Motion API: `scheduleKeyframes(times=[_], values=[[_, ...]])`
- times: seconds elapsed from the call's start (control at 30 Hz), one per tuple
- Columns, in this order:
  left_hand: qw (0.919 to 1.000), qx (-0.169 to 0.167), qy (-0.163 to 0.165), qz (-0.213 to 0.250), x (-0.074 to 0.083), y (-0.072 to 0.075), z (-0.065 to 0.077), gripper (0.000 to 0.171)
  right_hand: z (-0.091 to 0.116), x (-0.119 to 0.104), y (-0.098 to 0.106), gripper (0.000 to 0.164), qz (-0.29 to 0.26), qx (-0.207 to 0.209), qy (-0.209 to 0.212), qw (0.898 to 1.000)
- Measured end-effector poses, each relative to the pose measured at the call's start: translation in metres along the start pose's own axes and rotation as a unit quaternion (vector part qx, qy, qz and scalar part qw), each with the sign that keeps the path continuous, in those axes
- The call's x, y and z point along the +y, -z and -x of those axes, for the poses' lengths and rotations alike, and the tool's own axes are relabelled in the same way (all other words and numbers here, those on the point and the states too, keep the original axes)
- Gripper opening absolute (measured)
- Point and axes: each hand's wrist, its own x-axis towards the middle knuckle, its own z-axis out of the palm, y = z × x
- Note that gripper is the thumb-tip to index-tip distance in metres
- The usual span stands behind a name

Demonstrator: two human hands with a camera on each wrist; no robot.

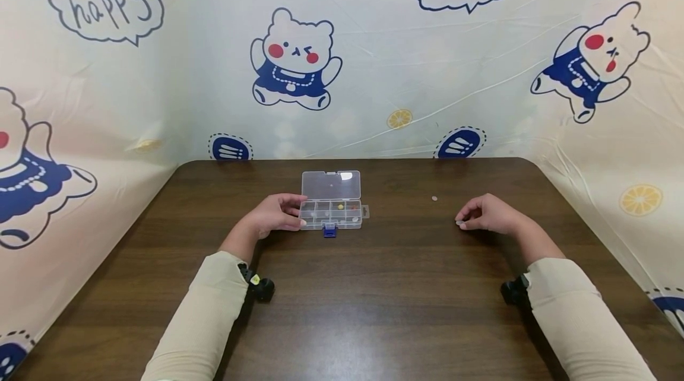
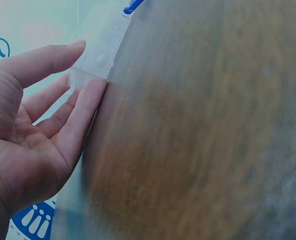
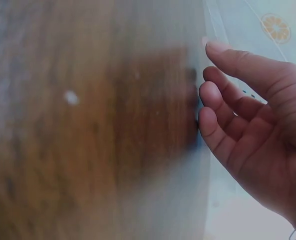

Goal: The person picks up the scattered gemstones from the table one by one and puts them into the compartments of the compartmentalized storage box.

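A clear plastic compartment box [image 1: 331,215] with a blue latch [image 1: 329,231] stands on the table, its lid [image 1: 331,186] tipped back. Small pieces lie in several of its compartments, one yellow [image 1: 340,207]. My left hand [image 1: 278,213] grips the box's left end, thumb at the front corner and fingers toward the back. In the left wrist view the fingertips [image 2: 95,87] are against the box wall. Over to the right, my right hand [image 1: 488,215] pinches a tiny pale piece [image 1: 458,222] between thumb and finger, low over the table; the piece is mostly hidden by the fingertips.
A small pale disc [image 1: 434,198] lies on the brown wooden table [image 1: 352,298], between the box and my right hand. Printed cloth [image 1: 369,72] hangs behind the table and along both sides. A hanging tab [image 1: 366,211] sticks out from the box's right end.
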Motion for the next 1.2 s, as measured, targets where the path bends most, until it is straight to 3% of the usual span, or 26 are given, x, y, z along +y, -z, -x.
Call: scheduleKeyframes(times=[0.3, 0.53, 1.2], values=[[1.0, -0.004, -0.005, 0.001, -0.001, 0.001, 0.0, 0.072, 0.001, -0.007, -0.001, 0.014, -0.02, 0.004, 0.006, 1.0], [1.0, -0.002, 0.001, 0.004, -0.001, 0.001, 0.0, 0.072, 0.001, -0.017, -0.002, 0.016, -0.014, 0.01, 0.045, 0.999], [1.0, 0.004, 0.0, -0.004, 0.001, -0.001, 0.002, 0.071, -0.006, -0.044, -0.007, 0.012, -0.003, 0.018, 0.08, 0.997]])
